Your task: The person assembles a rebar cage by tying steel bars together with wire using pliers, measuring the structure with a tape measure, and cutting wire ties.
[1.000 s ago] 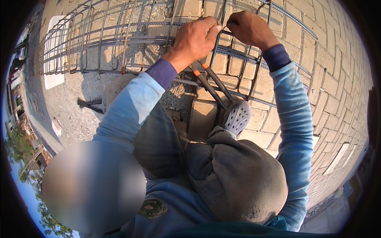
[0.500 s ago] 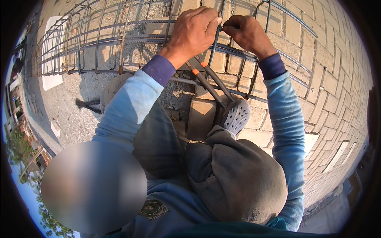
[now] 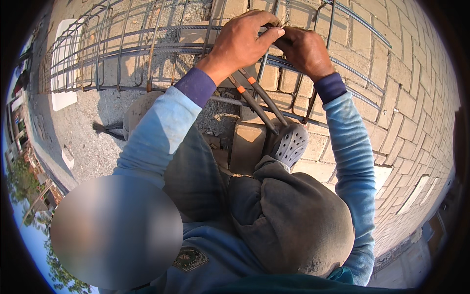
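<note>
Over the far bars of a rebar cage [image 3: 137, 49], both of my hands meet. My left hand [image 3: 240, 41] is closed, thumb against bent fingers. Thin dark wire [image 3: 282, 22] sticks up between the fingertips. My right hand [image 3: 308, 53] is curled with its fingers pressed together at the same spot, its fingertips mostly hidden. Just below them a stirrup bar [image 3: 263, 66] crosses the long ribbed bars. Under my hands lies a long-handled tool [image 3: 259, 103] with dark grips and orange bands, its head hidden by the left wrist and cage.
My grey clog [image 3: 291, 144] stands by the tool's handle ends. Tan paving blocks [image 3: 406, 117] spread to the right, and gravel [image 3: 215, 116] lies under the cage. A white board [image 3: 64, 73] sits beneath its left end. Loose blocks [image 3: 248, 147] are beside my foot.
My right hand has shifted slightly left and down, turning its back upward against the left fingertips. The left thumb has moved a little right. The cage and tool look unmoved.
</note>
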{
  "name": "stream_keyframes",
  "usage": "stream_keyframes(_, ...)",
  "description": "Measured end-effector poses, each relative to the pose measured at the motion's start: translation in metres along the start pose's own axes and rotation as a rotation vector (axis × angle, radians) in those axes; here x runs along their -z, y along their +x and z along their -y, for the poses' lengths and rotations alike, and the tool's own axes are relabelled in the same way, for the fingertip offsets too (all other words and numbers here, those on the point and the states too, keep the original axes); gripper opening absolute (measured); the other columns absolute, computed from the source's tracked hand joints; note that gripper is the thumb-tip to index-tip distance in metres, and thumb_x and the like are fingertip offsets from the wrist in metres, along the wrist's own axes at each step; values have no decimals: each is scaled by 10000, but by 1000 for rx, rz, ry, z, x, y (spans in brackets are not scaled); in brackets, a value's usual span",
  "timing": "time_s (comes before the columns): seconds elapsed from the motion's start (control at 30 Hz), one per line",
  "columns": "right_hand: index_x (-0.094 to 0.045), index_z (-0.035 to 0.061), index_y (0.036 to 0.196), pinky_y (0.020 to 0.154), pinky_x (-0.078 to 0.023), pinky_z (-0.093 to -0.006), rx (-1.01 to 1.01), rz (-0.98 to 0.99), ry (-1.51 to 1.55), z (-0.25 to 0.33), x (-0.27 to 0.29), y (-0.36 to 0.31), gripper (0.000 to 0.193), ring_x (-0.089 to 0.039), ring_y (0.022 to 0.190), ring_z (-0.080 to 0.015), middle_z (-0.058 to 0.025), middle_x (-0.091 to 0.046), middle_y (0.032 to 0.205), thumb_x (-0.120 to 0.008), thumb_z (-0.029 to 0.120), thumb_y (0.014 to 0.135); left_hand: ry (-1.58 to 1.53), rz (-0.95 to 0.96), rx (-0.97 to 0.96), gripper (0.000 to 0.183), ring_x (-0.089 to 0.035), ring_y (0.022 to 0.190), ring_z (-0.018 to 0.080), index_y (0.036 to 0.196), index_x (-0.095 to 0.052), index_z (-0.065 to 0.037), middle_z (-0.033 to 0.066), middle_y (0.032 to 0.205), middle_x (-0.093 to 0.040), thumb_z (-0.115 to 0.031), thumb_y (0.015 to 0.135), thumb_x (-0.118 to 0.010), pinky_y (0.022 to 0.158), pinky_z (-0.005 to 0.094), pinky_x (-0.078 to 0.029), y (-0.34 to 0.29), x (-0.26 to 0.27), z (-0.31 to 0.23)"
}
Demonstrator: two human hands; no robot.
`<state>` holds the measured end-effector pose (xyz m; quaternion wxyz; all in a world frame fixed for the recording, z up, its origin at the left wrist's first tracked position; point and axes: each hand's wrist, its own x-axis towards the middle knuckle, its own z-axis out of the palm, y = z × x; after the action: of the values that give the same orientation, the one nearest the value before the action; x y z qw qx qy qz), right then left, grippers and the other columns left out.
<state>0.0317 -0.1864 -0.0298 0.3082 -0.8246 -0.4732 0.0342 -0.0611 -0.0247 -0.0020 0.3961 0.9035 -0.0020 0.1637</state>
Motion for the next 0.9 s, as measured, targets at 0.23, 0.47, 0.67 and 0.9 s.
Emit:
stream_keyframes(0.23, -690, 85, 817, 606, -533, -427, 20, -61, 16, 0, -5, -1, 177, -654, 656, -332, -123, -670, 724, -681, 262, 826, 32, 34, 18, 250, -675, 862, 282, 980, -687, -19, 133, 959, -690, -248, 891, -642, 706, 363, -523, -1, -5, 11)
stream_keyframes(0.47, -711, 87, 874, 589, -527, -388, 12, -49, -51, 1, -6, -5, 147, -659, 654, -317, -108, -679, 761, -720, 223, 817, 102, -122, 289, 174, -657, 851, 323, 951, -682, -34, 149, 908, -676, -179, 865, -643, 737, 391, -524, 5, -13, -4)
stream_keyframes(0.67, -701, 85, 849, 585, -526, -387, 21, -76, -23, 1, -9, -4, 150, -655, 650, -316, -103, -672, 753, -724, 229, 813, 188, -126, 98, 139, -646, 867, 332, 924, -697, -88, 105, 968, -647, -197, 844, -665, 745, 413, -523, 1, -16, 17)
stream_keyframes(0.9, -682, 94, 841, 569, -519, -397, 40, -103, -31, -2, -10, -6, 159, -641, 637, -325, -107, -660, 742, -710, 248, 818, 207, -90, 1, 144, -639, 909, 326, 936, -709, -70, 109, 1036, -635, -170, 846, -658, 808, 400, -516, 2, -16, 17)
